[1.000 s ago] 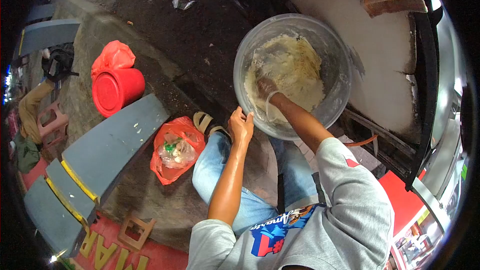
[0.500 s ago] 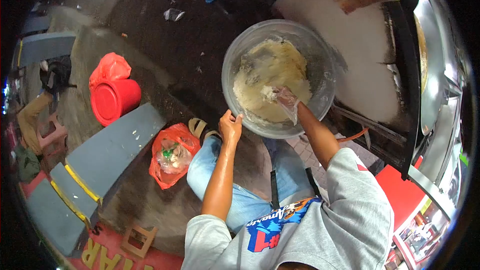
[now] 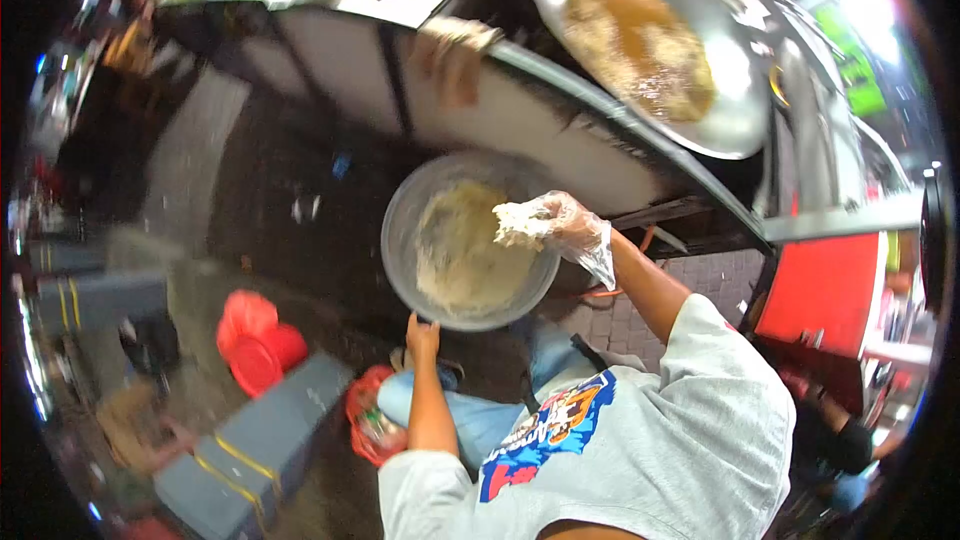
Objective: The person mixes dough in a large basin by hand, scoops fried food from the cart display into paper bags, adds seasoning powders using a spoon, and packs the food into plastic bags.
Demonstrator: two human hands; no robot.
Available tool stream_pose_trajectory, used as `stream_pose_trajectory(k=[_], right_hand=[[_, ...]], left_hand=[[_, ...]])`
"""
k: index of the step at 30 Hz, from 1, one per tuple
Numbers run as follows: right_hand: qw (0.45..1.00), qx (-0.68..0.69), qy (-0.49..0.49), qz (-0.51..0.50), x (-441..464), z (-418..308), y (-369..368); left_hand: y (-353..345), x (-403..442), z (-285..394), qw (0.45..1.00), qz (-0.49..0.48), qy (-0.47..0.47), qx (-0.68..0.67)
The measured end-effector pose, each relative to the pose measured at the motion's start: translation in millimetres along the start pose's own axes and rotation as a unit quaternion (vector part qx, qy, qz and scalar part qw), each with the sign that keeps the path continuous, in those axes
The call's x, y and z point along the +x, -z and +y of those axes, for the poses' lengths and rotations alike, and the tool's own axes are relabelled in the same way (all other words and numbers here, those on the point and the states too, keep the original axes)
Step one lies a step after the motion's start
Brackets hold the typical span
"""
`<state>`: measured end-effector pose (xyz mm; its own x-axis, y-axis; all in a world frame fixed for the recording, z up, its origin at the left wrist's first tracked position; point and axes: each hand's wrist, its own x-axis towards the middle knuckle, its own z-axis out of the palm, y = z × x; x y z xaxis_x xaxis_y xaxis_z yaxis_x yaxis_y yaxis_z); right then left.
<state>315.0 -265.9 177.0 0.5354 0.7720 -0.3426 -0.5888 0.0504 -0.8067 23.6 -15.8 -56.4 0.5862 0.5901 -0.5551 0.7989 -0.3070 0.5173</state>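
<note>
Floury clump [image 3: 518,224] in your right grip, over the tub [image 3: 402,230].
Your right hand [image 3: 577,228], in a clear plastic glove [image 3: 598,262], closes round it; your left hand [image 3: 423,335] pinches the near rim. Step in hand looks like holding the clump above the loose flour [image 3: 465,275]; any move now likely calls for a firm grip, lest bits crumble. Shirt [image 3: 660,450] script seems to start "Ama"; the rest blurs. No other label reads.

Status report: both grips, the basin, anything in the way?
Right grip: gloved, holding floury clump over basin. Left grip: on basin's near edge. Nothing visibly blocking.
</note>
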Motion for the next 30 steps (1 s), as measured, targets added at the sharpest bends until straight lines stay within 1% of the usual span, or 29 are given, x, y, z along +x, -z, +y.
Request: stream_pose_trajectory(k=[1, 2, 3, 5, 6, 7, 8, 9, 11, 12, 13, 14, 15, 16, 17, 18, 19, 21, 23, 24, 25, 26, 27, 28, 29, 30], right_hand=[[0.999, -0.017, 0.038, -0.004, -6, -20, 9], [0.997, -0.032, 0.075, 0.005, -14, -45, 19], [0.987, -0.075, 0.138, -0.03, -19, -63, 41], [0.952, -0.129, 0.273, -0.042, -34, -117, 79], [0.95, -0.159, 0.27, 0.019, -48, -144, 98], [0.927, -0.249, 0.273, 0.069, -58, -171, 123], [0.895, -0.336, 0.269, 0.119, -68, -197, 147], [0.821, -0.478, 0.267, 0.159, -70, -219, 171], [0.766, -0.577, 0.207, 0.191, -77, -267, 167], [0.864, -0.381, 0.252, 0.21, -69, -267, 185], [0.92, -0.164, 0.281, 0.217, -53, -253, 225], [0.9, -0.226, 0.256, 0.271, -33, -252, 267], [0.875, -0.284, 0.225, 0.321, -12, -250, 313], [0.801, -0.442, 0.138, 0.38, -8, -263, 313], [0.733, -0.536, 0.108, 0.404, -9, -266, 312], [0.654, -0.621, 0.073, 0.427, -9, -270, 311], [0.612, -0.657, 0.098, 0.429, -27, -275, 285], [0.571, -0.698, 0.123, 0.414, -39, -272, 270], [0.569, -0.715, 0.13, 0.384, -48, -274, 278], [0.549, -0.723, 0.174, 0.382, -51, -272, 268], [0.527, -0.729, 0.216, 0.379, -55, -269, 258], [0.482, -0.729, 0.299, 0.382, -63, -251, 224], [0.433, -0.758, 0.304, 0.382, -65, -233, 185], [0.53, -0.686, 0.339, 0.365, -68, -213, 153], [0.705, -0.522, 0.332, 0.348, -61, -180, 123], [0.82, -0.348, 0.309, 0.332, -51, -144, 96]], left_hand=[[-18, 18, -29, 0.999, 0.011, -0.018, -0.025], [-13, 20, -25, 0.997, -0.031, 0.043, -0.052], [-3, 11, -11, 0.996, -0.032, 0.037, -0.069], [0, 8, -9, 0.998, -0.022, 0.054, -0.011], [0, 4, -10, 1.0, -0.017, 0.026, -0.003], [1, 1, -8, 1.0, -0.011, 0.003, 0.003], [6, -5, 1, 0.999, -0.022, 0.025, -0.01], [9, -12, 8, 0.998, -0.033, 0.05, -0.026], [13, -12, 9, 0.997, -0.045, 0.055, -0.021], [15, -14, 11, 0.997, -0.044, 0.057, -0.015], [18, -16, 13, 0.997, -0.043, 0.061, -0.008], [20, -18, 15, 0.998, -0.037, 0.056, -0.007], [24, -22, 18, 0.998, -0.04, 0.052, -0.005], [26, -24, 22, 0.998, -0.044, 0.048, -0.003], [28, -26, 26, 0.998, -0.048, 0.044, -0.001], [28, -26, 31, 0.998, -0.048, 0.036, -0.021], [29, -26, 32, 0.998, -0.048, 0.029, -0.038], [32, -32, 33, 0.997, -0.047, 0.008, -0.066], [29, -35, 48, 0.995, -0.039, -0.025, -0.092], [33, -50, 76, 0.989, -0.05, -0.033, -0.135], [26, -44, 78, 0.989, -0.06, -0.07, -0.118], [24, -55, 101, 0.985, -0.03, -0.143, -0.093], [31, -77, 143, 0.97, -0.026, -0.224, -0.088], [35, -96, 182, 0.961, -0.059, -0.231, -0.139], [29, -107, 207, 0.942, -0.104, -0.237, -0.213], [27, -123, 235, 0.92, -0.111, -0.293, -0.234]])
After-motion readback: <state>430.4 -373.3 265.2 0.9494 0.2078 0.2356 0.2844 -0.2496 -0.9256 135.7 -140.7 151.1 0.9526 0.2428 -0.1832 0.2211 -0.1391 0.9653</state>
